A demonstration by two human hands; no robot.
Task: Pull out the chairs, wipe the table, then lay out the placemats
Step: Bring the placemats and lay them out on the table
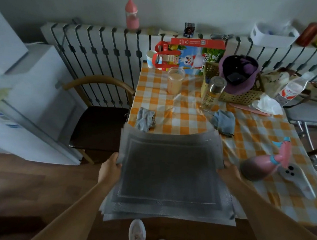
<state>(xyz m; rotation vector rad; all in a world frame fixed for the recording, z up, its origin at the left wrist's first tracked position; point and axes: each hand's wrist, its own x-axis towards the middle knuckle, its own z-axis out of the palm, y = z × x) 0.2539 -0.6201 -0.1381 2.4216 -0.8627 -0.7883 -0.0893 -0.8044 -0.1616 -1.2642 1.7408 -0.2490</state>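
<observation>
Two pale shoes (143, 238) on a wooden floor sit at the bottom of the view, with both bare forearms reaching forward above them. The left hand (111, 167) grips the left edge of a stack of grey woven placemats (166, 172), fingers curled round the edge. The right hand (228, 171) holds the right edge, with its fingers mostly hidden beneath the stack. The placemats hang level over the near left corner of the table (261, 139), which wears an orange and white checked cloth; whether they touch it cannot be told. A crumpled grey cloth (145, 121) lies just beyond the stack, a blue cloth (224, 121) near its far right corner, and a pink spray bottle (263, 166) lies on its side just beside the right hand. A wooden chair (99, 129) stands at the table's left end, its seat in full view. The step in hand looks to be laying out the mats. It would go best by resting the stack on the bare near corner, moving the cloths and bottle aside, then lifting off one mat at a time and squaring each to the table edge
</observation>
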